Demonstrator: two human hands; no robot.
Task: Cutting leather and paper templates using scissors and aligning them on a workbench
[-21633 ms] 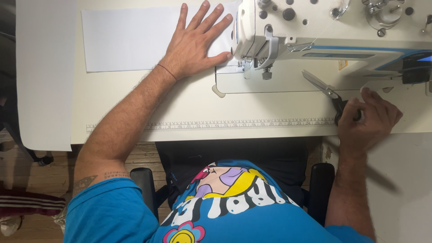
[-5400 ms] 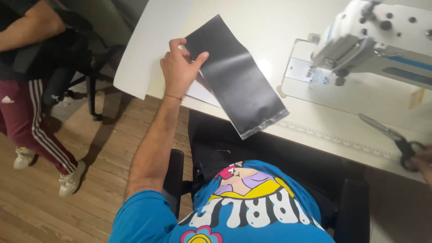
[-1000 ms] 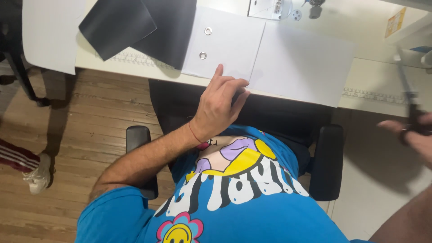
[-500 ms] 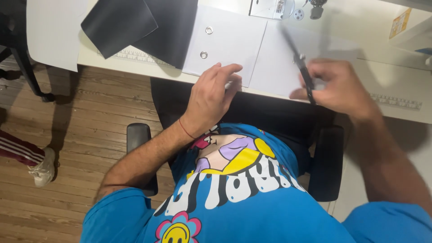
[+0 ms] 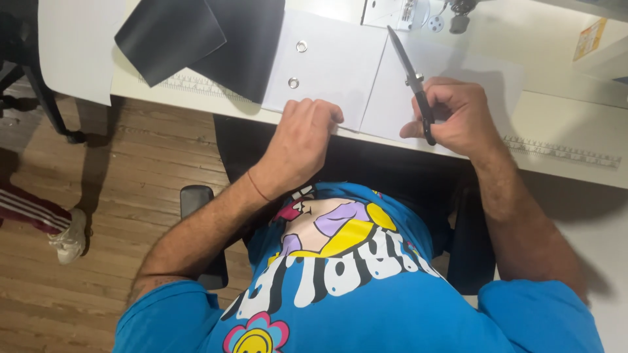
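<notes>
Both fists curled: right hand [image 5: 458, 117] gripping scissors [image 5: 412, 82]

White table [image 5: 562, 117] carries black fabric pieces [image 5: 203, 39] at 11 o'clock, white sheets [image 5: 340, 65] with two metal eyelets [image 5: 297, 64] at 12, printed ruler strip [image 5: 562, 150] at 2
</notes>
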